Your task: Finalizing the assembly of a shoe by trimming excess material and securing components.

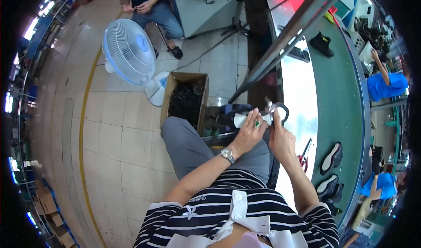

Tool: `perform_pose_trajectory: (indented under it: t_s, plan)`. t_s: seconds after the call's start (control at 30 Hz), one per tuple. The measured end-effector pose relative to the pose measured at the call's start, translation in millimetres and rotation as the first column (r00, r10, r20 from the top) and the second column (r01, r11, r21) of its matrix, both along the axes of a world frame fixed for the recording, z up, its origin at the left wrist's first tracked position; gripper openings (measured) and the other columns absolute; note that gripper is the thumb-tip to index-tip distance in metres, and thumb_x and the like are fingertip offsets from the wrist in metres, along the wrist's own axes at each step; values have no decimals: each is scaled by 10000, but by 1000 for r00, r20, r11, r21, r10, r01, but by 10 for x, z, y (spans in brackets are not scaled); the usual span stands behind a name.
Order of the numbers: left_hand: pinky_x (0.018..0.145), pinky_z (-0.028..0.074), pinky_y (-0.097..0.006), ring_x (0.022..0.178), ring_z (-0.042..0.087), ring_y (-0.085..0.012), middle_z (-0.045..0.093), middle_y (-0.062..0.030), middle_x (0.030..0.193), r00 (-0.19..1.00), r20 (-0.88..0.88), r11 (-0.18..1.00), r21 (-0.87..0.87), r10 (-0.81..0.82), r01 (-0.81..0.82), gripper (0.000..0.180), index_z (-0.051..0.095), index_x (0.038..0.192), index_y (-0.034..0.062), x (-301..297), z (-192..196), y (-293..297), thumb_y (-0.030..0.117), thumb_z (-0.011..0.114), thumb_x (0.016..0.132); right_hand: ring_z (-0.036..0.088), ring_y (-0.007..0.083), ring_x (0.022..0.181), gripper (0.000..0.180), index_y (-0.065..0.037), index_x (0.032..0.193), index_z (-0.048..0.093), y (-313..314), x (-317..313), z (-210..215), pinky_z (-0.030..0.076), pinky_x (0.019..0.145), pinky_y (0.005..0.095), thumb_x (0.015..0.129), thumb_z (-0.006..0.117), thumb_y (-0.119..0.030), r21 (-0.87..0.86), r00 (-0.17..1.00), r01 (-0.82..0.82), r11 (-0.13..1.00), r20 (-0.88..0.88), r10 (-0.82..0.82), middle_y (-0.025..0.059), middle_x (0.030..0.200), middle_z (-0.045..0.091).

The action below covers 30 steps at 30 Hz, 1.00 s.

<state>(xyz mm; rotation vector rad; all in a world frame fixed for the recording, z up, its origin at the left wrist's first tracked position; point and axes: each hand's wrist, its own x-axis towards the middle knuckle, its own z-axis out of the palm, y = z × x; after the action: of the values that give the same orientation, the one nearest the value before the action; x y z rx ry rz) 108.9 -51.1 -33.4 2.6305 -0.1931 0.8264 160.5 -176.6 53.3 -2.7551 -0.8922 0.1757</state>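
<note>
Over my lap and beside the bench edge, my hands meet at a black-and-white shoe [239, 120]. My left hand [251, 134], with a watch on its wrist and a green-stoned ring, is closed on the shoe, fingers bent over its white part. Against the shoe's black curved rim [286, 111] my right hand [282, 139] is closed, its index finger pointing away from me. A small shiny bit [268, 102] shows by the right fingertips; what it belongs to is too blurred to tell. Red-handled scissors or pliers [303, 159] lie on the bench near my right forearm.
A green conveyor belt [335, 103] runs along the right, carrying a black shoe [322, 44] and several white-soled ones [332, 157]. A metal post [289, 42] slants over the bench [299, 90]. Left stand a cardboard box [201, 79] with black material and a fan [130, 50]. A person [149, 7] sits beyond.
</note>
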Motion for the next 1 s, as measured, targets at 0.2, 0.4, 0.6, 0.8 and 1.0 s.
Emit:
perform_pose_trajectory:
  t_s: [0.2, 0.4, 0.6, 0.8, 1.0]
  plan:
    - [1086, 338, -419, 1237, 441, -382, 518, -246, 1227, 945, -277, 961, 258, 175, -102, 485, 448, 1259, -122, -93, 369, 146, 76, 510, 821, 636, 362, 537, 714, -119, 1494, 159, 9, 70, 155, 502, 515, 459, 890, 539, -116, -249, 993, -102, 963, -80, 85, 201, 610, 624]
    - [1024, 426, -414, 1205, 497, -378, 517, -258, 1285, 997, -56, 996, 68, 53, -49, 500, 462, 1283, -118, -175, 98, 189, 7, 511, 802, 650, 349, 585, 700, -123, 1498, 164, 114, -121, 97, 491, 515, 443, 900, 527, -121, -42, 999, 50, 998, -19, -51, 180, 630, 636]
    - [1053, 405, -383, 1246, 479, -363, 509, -251, 1302, 997, -61, 996, 83, 42, -37, 443, 507, 1236, -127, -177, 179, 310, 18, 518, 818, 613, 369, 539, 729, -171, 1508, 143, 234, -57, 323, 463, 512, 465, 893, 529, -102, -2, 1000, -18, 1000, -22, 18, 200, 637, 623]
    - [1074, 384, -392, 1241, 483, -358, 532, -238, 1259, 998, -60, 998, 45, 38, -35, 429, 528, 1213, -115, -195, 37, 237, 4, 561, 802, 612, 352, 522, 712, -129, 1503, 147, 146, -75, -50, 462, 498, 451, 904, 533, -119, -97, 1000, -30, 995, -2, 30, 176, 598, 609]
    - [1051, 393, -398, 1200, 494, -355, 527, -201, 1217, 995, -89, 988, -144, 43, -55, 531, 526, 1202, -82, -262, 120, 207, 36, 696, 714, 614, 352, 536, 694, -123, 1494, 174, 222, -244, 64, 460, 514, 470, 898, 531, -125, 135, 998, 58, 989, -26, -55, 184, 605, 612]
